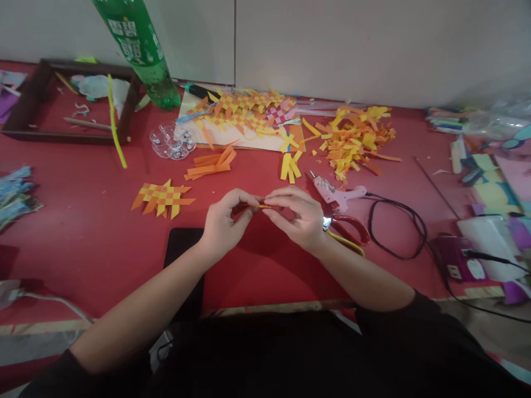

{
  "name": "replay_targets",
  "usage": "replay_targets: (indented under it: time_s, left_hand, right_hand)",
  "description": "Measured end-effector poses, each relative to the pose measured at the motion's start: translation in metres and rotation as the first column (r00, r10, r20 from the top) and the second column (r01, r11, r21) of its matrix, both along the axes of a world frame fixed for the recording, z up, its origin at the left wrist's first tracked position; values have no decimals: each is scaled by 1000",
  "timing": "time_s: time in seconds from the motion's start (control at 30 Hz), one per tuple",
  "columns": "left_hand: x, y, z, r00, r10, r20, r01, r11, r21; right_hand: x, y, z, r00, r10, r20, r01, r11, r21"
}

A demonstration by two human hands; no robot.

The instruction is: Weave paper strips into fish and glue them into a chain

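My left hand (224, 221) and my right hand (296, 215) meet over the red table (103, 254), both pinched on a thin orange paper strip (261, 206) held level between the fingertips. A woven orange-and-yellow paper fish (162, 199) lies to the left of my left hand. Loose orange strips (211, 164) and yellow strips (290, 166) lie just beyond my hands. A pink glue gun (338, 194) and red-handled scissors (350, 229) rest right beside my right hand.
A green bottle (141, 50) stands at the back left beside a dark wooden tray (25, 132). Several woven fish (244, 110) and a heap of paper scraps (354, 138) lie at the back. A clear dish (172, 142), a black cable (398, 232) and a dark phone (180, 249) are close by.
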State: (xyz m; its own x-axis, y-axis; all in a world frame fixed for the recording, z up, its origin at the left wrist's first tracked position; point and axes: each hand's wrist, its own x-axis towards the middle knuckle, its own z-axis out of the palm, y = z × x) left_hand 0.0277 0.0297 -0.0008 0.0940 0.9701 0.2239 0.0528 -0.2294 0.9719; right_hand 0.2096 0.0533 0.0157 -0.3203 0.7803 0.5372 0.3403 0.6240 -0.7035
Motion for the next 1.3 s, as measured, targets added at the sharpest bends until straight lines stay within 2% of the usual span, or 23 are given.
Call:
replay_targets:
  time_s: [0.5, 0.67, 0.9, 1.3]
  left_hand:
    - [0, 0, 2, 1000, -4, 3, 4, 1000, -15]
    - [2, 1, 5, 1000, 5, 13, -5, 999, -34]
    - [2, 0, 7, 999, -26, 41, 29, 997, -76]
    - [2, -1, 7, 999, -34, 35, 37, 996, -86]
  right_hand:
    - [0, 0, 0, 1000, -2, 1, 2, 1000, -12]
    - [-1, -1, -1, 999, -22, -50, 18, 996, -85]
    - [0, -2, 3, 993, 5, -116, -32, 971, -237]
    - [-1, -2, 1, 990, -8, -144, -29, 968, -249]
